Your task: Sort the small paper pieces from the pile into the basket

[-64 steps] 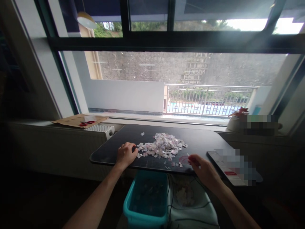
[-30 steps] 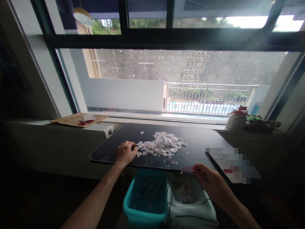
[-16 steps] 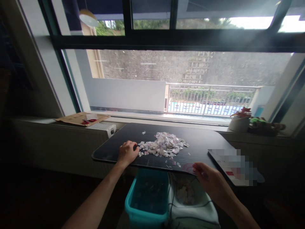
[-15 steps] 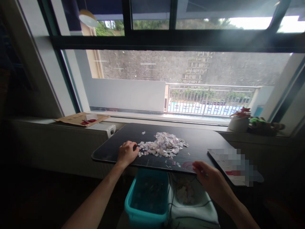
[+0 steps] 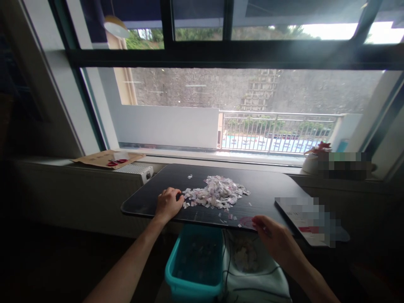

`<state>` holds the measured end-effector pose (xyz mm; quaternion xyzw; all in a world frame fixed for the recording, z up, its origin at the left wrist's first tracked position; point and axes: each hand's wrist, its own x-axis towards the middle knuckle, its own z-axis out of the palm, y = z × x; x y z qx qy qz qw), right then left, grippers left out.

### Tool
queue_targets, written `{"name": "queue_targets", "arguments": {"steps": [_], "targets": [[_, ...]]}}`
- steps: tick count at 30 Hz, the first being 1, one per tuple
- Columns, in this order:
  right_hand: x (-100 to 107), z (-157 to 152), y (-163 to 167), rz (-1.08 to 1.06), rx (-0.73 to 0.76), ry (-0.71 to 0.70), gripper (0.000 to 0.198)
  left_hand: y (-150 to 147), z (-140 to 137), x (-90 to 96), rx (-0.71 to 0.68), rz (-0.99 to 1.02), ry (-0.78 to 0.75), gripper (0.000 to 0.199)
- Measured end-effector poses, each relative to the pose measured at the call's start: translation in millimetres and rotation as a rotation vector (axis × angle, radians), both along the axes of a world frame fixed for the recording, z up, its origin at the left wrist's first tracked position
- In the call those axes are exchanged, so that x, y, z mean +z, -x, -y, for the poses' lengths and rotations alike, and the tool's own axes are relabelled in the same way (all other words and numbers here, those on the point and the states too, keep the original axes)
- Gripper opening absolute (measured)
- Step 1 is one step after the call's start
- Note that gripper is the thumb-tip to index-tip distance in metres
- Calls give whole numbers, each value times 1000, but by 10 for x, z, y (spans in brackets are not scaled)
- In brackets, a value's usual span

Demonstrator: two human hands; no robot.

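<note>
Paper scraps [image 5: 221, 192] lie heaped midway across the dark counter [image 5: 261, 179]. At the counter's front left, the left hand [image 5: 169, 203] curls, any grip untellable; at its front right, the right hand's [image 5: 272, 234] bunched fingers meet a faint pink shape [image 5: 245, 221], hold unclear. Pixelation partly covers a flat item [image 5: 291, 215] at its right; the teal bin [image 5: 193, 288] below is dim inside.

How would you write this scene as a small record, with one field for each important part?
Surface: dark table
On it: heap of small paper pieces
Left grip: beside the heap's left edge; contents unclear
Right grip: holds pink see-through piece near the front edge
Below: turquoise bin left, pale bin right
Far left: red-handled scissors on brown paper
</note>
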<state>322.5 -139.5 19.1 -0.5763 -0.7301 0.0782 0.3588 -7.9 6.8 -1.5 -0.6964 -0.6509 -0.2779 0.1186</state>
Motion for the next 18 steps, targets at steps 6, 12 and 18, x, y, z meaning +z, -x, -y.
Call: {"name": "queue_targets", "arguments": {"steps": [6,12,18], "targets": [[-35,6,48,13,17,-8,22,-2,6,5,-2,8,-4,24],[-125,-191,145,32,-26,-67,25,-14,29,15,1,3,-1,23],[-133,-222,123,65,-53,-76,26,-6,27,0,1,16,-3,23]]}}
